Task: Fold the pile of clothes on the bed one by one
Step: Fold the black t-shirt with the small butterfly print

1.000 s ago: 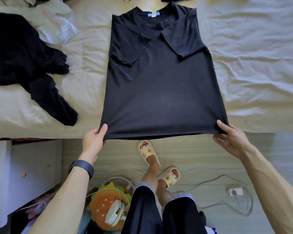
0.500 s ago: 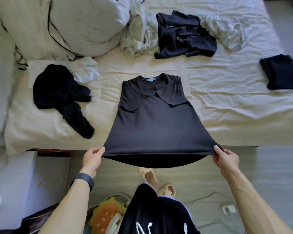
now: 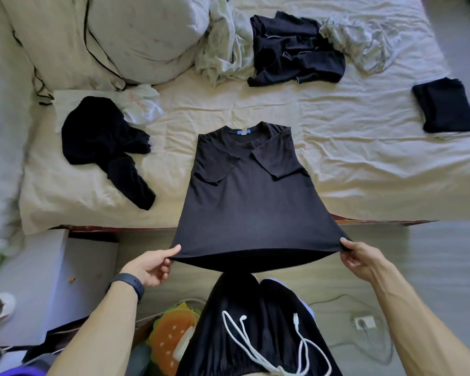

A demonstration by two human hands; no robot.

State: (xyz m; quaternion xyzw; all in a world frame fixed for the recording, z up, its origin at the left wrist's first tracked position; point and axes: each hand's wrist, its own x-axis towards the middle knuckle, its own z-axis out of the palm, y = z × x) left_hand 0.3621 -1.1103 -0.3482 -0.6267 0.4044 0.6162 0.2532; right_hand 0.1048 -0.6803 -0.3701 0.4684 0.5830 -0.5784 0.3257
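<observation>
Black t-shirt [image 3: 246, 196] on bed [image 3: 337, 147], sleeves folded in, hem lifted past bed edge. Left hand [image 3: 149, 265] pinches hem's left corner; right hand [image 3: 360, 257] pinches right corner. Folded garment [image 3: 445, 105] right of t-shirt.

Bare sheet [image 3: 350, 147] right of shirt [image 3: 244, 202]; crumpled black garment [image 3: 103, 137] left, seemingly apart

A dark, smooth band [image 3: 128, 284] is worn on the wrist behind the left hand [image 3: 149, 267]. Both forearms are bare. Black shorts [image 3: 258, 318] w/ a pale hem are worn; white cords [image 3: 242, 335] are seen at the front.
</observation>
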